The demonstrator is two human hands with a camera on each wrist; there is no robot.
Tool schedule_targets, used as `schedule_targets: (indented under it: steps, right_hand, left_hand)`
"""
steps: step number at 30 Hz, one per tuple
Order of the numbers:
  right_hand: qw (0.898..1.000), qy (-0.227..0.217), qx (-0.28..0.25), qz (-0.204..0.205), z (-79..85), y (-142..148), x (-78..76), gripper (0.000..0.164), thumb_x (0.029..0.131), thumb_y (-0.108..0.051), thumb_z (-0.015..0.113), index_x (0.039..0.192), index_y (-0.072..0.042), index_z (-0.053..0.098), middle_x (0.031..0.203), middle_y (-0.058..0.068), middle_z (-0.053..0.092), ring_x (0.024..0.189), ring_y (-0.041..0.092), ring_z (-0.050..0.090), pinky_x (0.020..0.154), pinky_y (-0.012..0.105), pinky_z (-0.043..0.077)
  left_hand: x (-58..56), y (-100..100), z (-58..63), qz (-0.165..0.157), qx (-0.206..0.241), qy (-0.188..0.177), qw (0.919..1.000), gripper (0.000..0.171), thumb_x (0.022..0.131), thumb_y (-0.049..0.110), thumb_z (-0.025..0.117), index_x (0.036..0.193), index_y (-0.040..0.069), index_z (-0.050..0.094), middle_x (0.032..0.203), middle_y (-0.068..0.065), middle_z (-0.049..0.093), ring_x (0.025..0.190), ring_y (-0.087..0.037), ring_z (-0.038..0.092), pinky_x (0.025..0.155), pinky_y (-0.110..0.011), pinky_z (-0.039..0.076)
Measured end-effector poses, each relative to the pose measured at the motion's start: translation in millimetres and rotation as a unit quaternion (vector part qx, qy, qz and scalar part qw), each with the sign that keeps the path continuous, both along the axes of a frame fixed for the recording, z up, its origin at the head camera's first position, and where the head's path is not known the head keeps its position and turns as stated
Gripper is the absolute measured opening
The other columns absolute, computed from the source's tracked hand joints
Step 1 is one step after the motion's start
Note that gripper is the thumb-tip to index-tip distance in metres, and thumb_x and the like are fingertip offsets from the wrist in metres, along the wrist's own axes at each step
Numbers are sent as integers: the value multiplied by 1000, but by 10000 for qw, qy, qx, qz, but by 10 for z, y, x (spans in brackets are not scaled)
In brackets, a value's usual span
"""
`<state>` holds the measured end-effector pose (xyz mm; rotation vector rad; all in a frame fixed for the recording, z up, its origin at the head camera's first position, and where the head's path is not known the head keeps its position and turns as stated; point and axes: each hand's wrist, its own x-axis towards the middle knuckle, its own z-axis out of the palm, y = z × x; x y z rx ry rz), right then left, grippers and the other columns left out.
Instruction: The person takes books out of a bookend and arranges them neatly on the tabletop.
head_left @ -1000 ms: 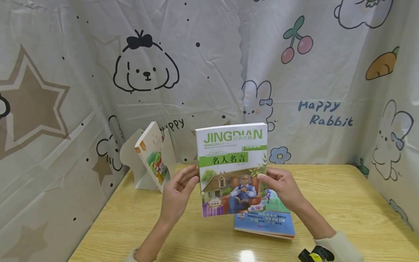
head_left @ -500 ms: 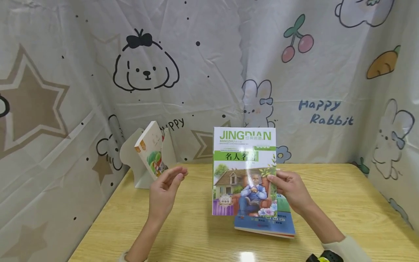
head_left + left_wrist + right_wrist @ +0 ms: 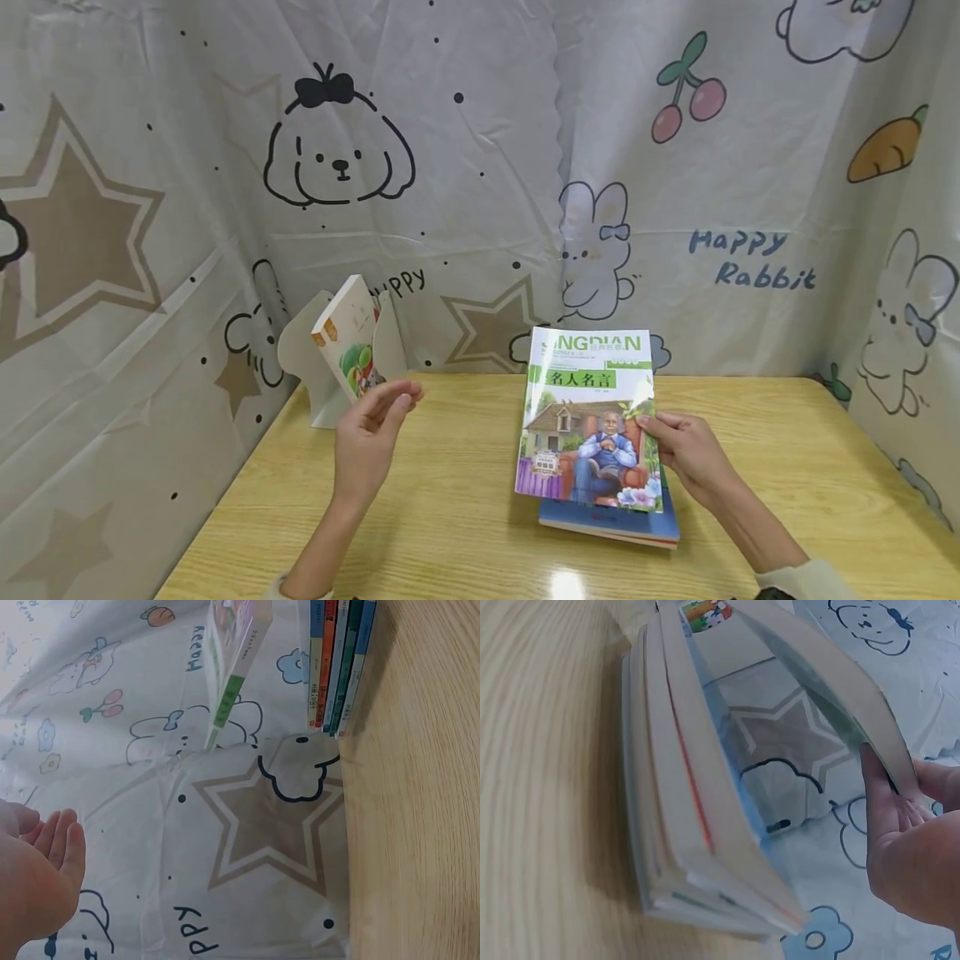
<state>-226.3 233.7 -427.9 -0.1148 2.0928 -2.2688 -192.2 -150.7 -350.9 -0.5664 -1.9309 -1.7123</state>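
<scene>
My right hand [image 3: 697,457] grips the right edge of a paperback book [image 3: 585,433] with a white and green cover and a seated figure on it. The thumb lies on the front cover. In the right wrist view the held book [image 3: 840,675] hangs tilted above a stack of several books [image 3: 682,787], with a gap between them. From the head, the stack's blue top book [image 3: 600,523] is mostly hidden by the held one. My left hand [image 3: 366,446] is raised on the left, fingers loosely bent, holding nothing, in front of the book holder.
A white book holder [image 3: 303,354] stands at the back left of the wooden table [image 3: 450,500], with a book [image 3: 351,333] leaning in it. Printed cloth [image 3: 487,208] hangs behind the table and along both sides.
My left hand has let go of the book and drawn away to the left. With my right hand the book has moved right and down over the stack, its top tipping back.
</scene>
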Motion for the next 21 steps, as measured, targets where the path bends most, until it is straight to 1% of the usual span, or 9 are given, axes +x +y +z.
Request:
schedule_targets:
  steps: [1,3,5,7,11,14,21]
  right_hand:
    - [9999,-104,-32,-7,-9,19,3,28,90,-24,61,79,1,64,71,1,58,62,9,53,58,24,48]
    - [9996,-261,-86,8,-24,53,11,30,90,-25,61,95,4,66,86,7,65,76,13,61,68,30,53]
    - [9993,-371,-97,12,-36,81,19,34,90,-24,61,103,7,64,90,10,66,81,16,63,72,33,53]
    - [9989,-468,-68,45,-48,110,28,38,90,-23,61,106,10,61,92,11,66,83,17,64,73,34,53]
    - [9977,-661,-92,102,-74,160,47,40,90,-21,61,109,14,58,91,12,66,83,19,64,73,35,53]
    - [9967,-786,-139,146,-99,192,60,39,91,-18,60,110,15,57,90,12,67,82,19,65,74,35,53]
    - [9926,-1214,-57,-9,-179,270,80,32,90,-20,61,103,9,64,86,10,68,78,15,64,72,32,53]
  left_hand:
    - [-1,-1,1,-3,1,-6,10000,20,90,-5,53,108,-13,57,105,-26,61,97,-28,61,85,-30,47]
    - [-5,-3,1,6,5,-1,10000,20,91,-5,53,108,-13,57,104,-26,61,97,-29,61,85,-30,48]
    - [-5,-7,0,34,11,2,10000,19,91,-4,53,108,-13,57,104,-24,62,97,-29,61,84,-30,48]
    - [-5,-10,-3,68,-9,16,10000,19,91,-4,52,108,-12,57,104,-24,62,96,-29,61,84,-29,48]
    - [-8,-13,-7,102,-45,28,9999,19,91,-4,52,108,-12,58,104,-24,62,96,-29,61,83,-29,48]
    - [-14,-9,-6,101,-48,29,9999,20,91,-4,52,108,-12,58,104,-24,62,96,-30,61,83,-30,48]
    - [-14,-3,-7,62,-48,3,10000,20,91,-4,52,108,-13,57,104,-24,62,96,-32,60,83,-29,48]
